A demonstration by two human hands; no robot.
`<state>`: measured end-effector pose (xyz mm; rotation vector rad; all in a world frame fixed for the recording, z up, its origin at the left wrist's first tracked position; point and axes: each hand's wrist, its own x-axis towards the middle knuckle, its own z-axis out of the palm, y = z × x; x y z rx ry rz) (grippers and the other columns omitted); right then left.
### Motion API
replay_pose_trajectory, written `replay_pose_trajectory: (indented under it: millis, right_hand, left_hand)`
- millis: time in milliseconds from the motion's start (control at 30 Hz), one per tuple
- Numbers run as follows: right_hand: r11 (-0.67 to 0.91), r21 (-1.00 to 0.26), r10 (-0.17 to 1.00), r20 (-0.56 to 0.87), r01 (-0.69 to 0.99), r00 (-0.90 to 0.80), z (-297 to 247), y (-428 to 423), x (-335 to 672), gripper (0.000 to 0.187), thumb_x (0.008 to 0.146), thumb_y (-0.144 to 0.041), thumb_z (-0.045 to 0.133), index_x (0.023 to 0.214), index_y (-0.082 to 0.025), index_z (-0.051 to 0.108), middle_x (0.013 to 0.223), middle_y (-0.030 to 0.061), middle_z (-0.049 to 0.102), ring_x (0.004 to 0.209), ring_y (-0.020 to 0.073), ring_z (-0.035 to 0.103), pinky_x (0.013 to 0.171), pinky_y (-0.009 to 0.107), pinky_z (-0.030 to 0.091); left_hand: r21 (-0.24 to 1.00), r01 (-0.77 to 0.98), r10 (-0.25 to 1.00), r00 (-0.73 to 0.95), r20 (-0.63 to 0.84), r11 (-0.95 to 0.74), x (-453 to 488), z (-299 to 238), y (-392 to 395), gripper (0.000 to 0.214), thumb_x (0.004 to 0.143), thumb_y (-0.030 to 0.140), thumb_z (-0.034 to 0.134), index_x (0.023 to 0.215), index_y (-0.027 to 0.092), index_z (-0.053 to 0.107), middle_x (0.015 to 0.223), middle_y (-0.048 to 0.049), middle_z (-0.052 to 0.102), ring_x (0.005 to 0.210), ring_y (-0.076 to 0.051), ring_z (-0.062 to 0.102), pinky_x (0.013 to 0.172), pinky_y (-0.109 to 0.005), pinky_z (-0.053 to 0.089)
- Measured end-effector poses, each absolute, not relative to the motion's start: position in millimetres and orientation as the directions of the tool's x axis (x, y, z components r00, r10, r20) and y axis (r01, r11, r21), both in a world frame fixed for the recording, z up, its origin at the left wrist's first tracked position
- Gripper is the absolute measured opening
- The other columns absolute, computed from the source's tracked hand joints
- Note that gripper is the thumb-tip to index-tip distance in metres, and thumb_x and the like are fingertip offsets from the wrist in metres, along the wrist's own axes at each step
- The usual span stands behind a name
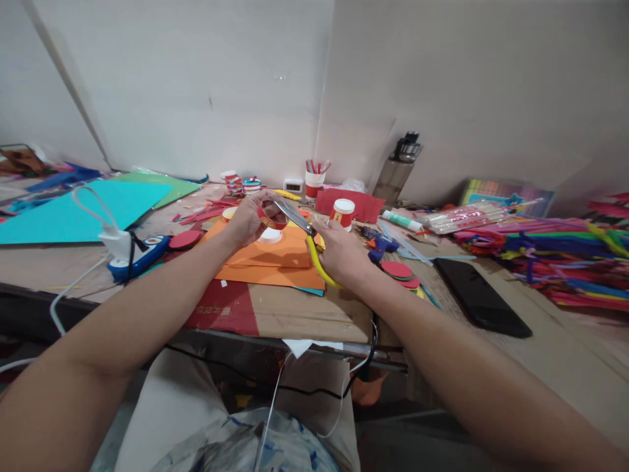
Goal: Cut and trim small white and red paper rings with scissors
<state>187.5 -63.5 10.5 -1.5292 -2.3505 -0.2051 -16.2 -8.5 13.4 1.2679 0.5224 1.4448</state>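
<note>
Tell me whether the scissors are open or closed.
Closed, or nearly: the scissors in the right hand show one narrow blade line against the red ring.

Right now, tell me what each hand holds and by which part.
The left hand grips a red ring by its rim. The right hand holds scissors by the yellow handles, blades at the ring.
</note>
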Motion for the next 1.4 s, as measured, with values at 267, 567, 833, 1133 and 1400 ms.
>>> replay_pose_trajectory:
  millis: [267, 567, 833, 1133, 1400]
  right_hand:
    - [0.444, -0.056, 0.841, 0.37, 0.894, -0.395, 8.0, -60.7, 188.7, 0.046, 0.091, -0.028, 0.046, 0.135, -0.02, 0.054, 0.119, 0.0145, 0.063, 0.095, 0.0273, 0.064, 0.076, 0.035, 0.048]
    - [0.438, -0.022, 0.836, 0.377, 0.899, -0.398, 10.3, -61.3, 188.7, 0.038, 0.094, -0.028, 0.042, 0.127, -0.02, 0.058, 0.108, 0.0133, 0.068, 0.087, 0.0269, 0.064, 0.067, 0.033, 0.044]
    - [0.392, -0.029, 0.865, 0.351, 0.92, -0.357, 11.6, -64.5, 187.3, 0.044, 0.094, -0.033, 0.042, 0.135, -0.022, 0.053, 0.11, 0.014, 0.067, 0.088, 0.0279, 0.064, 0.065, 0.032, 0.043]
    - [0.378, -0.032, 0.872, 0.347, 0.925, -0.344, 14.9, -69.1, 184.5, 0.042, 0.092, -0.033, 0.046, 0.132, -0.021, 0.054, 0.111, 0.0156, 0.065, 0.085, 0.0273, 0.064, 0.067, 0.033, 0.044]
    - [0.395, -0.018, 0.867, 0.337, 0.918, -0.367, 12.6, -67.0, 185.4, 0.043, 0.093, -0.033, 0.044, 0.134, -0.021, 0.052, 0.114, 0.0162, 0.066, 0.086, 0.029, 0.065, 0.068, 0.035, 0.046]
  left_hand:
    - [0.859, -0.416, 0.902, 0.171, 0.397, -0.3, -17.0, 13.6, -5.4, 0.024, 0.06, 0.014, 0.083, 0.067, 0.012, 0.061, 0.057, 0.0033, 0.053, 0.048, -0.004, 0.048, 0.048, -0.017, 0.041]
    - [0.883, -0.35, 0.883, 0.235, 0.407, -0.314, -23.5, 11.7, -1.6, 0.029, 0.067, 0.029, 0.083, 0.069, 0.014, 0.058, 0.06, 0.0012, 0.056, 0.051, -0.009, 0.058, 0.047, -0.021, 0.046]
    - [0.832, -0.389, 0.884, 0.086, 0.459, -0.395, -21.9, 15.9, -3.3, 0.034, 0.063, 0.031, 0.085, 0.071, 0.015, 0.056, 0.063, 0.0037, 0.055, 0.054, -0.007, 0.056, 0.048, -0.019, 0.045]
    - [0.872, -0.376, 0.895, 0.191, 0.403, -0.313, -18.0, 9.6, -6.1, 0.035, 0.062, 0.031, 0.086, 0.076, 0.013, 0.059, 0.06, 0.0036, 0.056, 0.049, -0.008, 0.055, 0.048, -0.022, 0.047]
    - [0.877, -0.366, 0.894, 0.198, 0.402, -0.313, -15.7, 16.1, -10.5, 0.033, 0.064, 0.032, 0.086, 0.071, 0.014, 0.059, 0.058, 0.0042, 0.054, 0.048, -0.007, 0.054, 0.048, -0.022, 0.046]
